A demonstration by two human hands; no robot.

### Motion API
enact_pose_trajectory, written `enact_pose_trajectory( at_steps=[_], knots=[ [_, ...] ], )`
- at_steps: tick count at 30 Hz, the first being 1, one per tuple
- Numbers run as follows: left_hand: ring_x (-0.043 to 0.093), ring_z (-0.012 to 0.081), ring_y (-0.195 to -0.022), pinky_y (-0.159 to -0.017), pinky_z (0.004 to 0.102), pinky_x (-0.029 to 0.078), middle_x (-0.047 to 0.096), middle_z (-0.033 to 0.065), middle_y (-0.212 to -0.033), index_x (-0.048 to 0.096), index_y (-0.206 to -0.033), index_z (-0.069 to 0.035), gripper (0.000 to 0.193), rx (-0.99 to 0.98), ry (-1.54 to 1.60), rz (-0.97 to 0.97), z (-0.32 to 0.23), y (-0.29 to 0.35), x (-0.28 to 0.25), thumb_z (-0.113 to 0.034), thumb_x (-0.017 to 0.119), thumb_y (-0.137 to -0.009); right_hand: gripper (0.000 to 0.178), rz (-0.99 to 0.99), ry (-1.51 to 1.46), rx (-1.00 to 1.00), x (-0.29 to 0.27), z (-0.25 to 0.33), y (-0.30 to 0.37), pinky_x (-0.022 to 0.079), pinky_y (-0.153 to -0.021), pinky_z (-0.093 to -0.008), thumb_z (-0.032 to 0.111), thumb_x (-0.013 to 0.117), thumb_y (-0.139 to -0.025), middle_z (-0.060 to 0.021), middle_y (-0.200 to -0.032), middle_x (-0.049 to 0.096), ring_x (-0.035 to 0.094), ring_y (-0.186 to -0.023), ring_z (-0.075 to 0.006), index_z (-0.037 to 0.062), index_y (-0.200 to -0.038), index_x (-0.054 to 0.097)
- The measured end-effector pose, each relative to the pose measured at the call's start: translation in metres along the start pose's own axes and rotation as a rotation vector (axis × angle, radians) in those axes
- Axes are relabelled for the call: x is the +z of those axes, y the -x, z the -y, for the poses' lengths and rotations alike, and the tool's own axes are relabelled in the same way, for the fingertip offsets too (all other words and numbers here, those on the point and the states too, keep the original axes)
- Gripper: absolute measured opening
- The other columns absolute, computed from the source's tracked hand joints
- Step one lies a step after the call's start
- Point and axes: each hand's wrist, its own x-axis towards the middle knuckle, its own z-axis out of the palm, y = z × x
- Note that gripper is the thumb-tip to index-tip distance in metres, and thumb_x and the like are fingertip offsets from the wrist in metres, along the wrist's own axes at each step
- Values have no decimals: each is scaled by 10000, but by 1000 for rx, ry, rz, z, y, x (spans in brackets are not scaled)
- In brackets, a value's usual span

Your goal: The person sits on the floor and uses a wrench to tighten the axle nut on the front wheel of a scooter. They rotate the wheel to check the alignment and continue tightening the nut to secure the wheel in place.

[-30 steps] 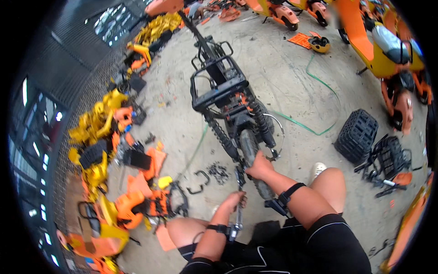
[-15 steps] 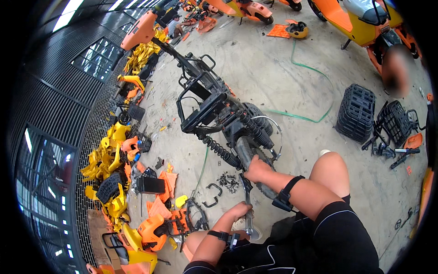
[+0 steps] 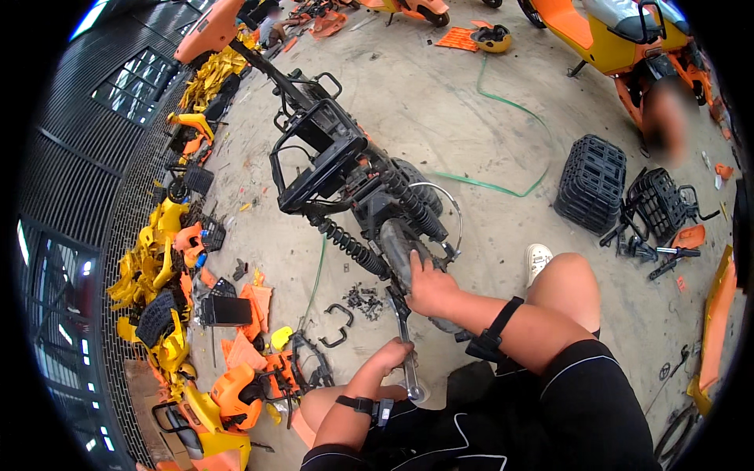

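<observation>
Grey floor (image 3: 440, 110), silvery wrench (image 3: 401, 312) in curled left fingers (image 3: 402, 347), black tyre (image 3: 395, 242) under outstretched right fingers (image 3: 417, 264)

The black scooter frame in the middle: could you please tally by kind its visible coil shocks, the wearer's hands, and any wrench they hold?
Coil shocks: 2
Hands (left hand, right hand): 2
Wrench: 1
Total: 5

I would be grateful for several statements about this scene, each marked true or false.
1. The left hand holds a wrench. True.
2. The right hand grips a shock absorber. False: the right hand is on the tyre.
3. A black crate stands right of the stripped frame. True.
4. The yellow helmet sits on a scooter seat. False: the helmet lies by a flat orange piece.
5. A green cord lies on the floor. True.
</observation>
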Motion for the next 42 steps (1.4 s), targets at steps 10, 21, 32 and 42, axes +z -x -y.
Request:
enact_pose_trajectory(
  at_steps=[10,21,32,42],
  knots=[
    [671,258,-709,-642,383,538,655,130,-846,563,-1001,46,263,103,-134,15,10,-3,-5,-214,540,-966,1090,-29,-10,39,11,0,10,510,-929,-496,310,736,-776,-323,-1293,491,613,-1071,-460,-42,-1548,51],
    [663,266,-747,-662,404,555,642,158,-915,509,-1110,59,275,177,-85,-66,3,-4,11,-171,531,-961,1121,-24,-97,146,17,10,6,437,-1017,-518,334,746,-771,-322,-1348,428,514,-1212,-477,-20,-1559,33],
    [586,211,-625,-562,410,567,569,98,-855,444,-1118,-37,202,33,249,-81,-11,-13,10,-139,538,-971,1144,3,-66,52,17,-1,2,466,-991,-488,339,749,-770,-336,-1337,443,564,-1143,-466,-33,-1555,4],
    [567,208,-603,-580,421,547,551,79,-788,425,-1107,-51,211,71,296,-3,-16,-18,4,-65,520,-920,1132,29,-96,21,15,-5,0,478,-985,-490,328,748,-777,-352,-1327,451,563,-1152,-481,-43,-1549,6]
  ],
)
